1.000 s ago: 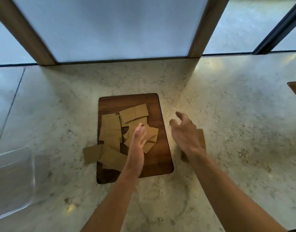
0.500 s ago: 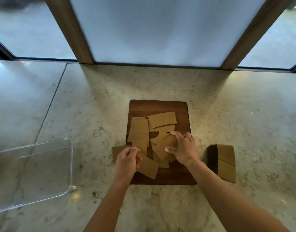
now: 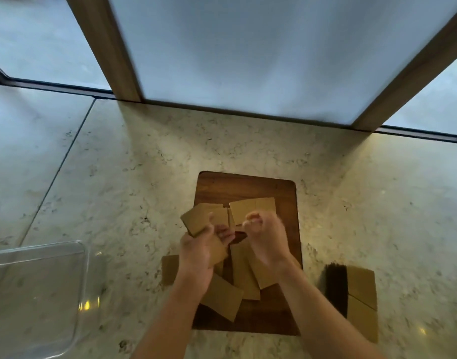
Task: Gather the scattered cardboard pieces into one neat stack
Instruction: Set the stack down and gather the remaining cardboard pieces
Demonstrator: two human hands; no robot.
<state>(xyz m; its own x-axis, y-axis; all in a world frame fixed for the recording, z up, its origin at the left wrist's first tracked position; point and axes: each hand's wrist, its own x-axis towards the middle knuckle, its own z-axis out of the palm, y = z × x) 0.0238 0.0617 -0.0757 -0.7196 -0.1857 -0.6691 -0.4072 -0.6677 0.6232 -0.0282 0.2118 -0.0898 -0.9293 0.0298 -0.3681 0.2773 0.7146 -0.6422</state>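
Several brown cardboard pieces [image 3: 244, 270] lie overlapping on a dark wooden board [image 3: 248, 187]. My left hand [image 3: 200, 251] grips a few lifted pieces [image 3: 196, 220] fanned up to its left. My right hand [image 3: 267, 237] hovers curled over the board's middle, fingers pinched together; whether it holds a piece is blurred. One piece [image 3: 253, 209] lies flat at the board's far side, another [image 3: 222, 297] at the near left. A single piece [image 3: 169, 269] lies off the board's left edge.
A block of stacked cardboard [image 3: 359, 296] stands on the marble counter [image 3: 118, 177] right of the board. A clear plastic tray [image 3: 38, 294] sits at the near left. Frosted window panes with wooden posts [image 3: 105, 45] rise behind the counter.
My left hand has lifted a few pieces off the board. My right hand has moved up from the pile and curled into a pinch.
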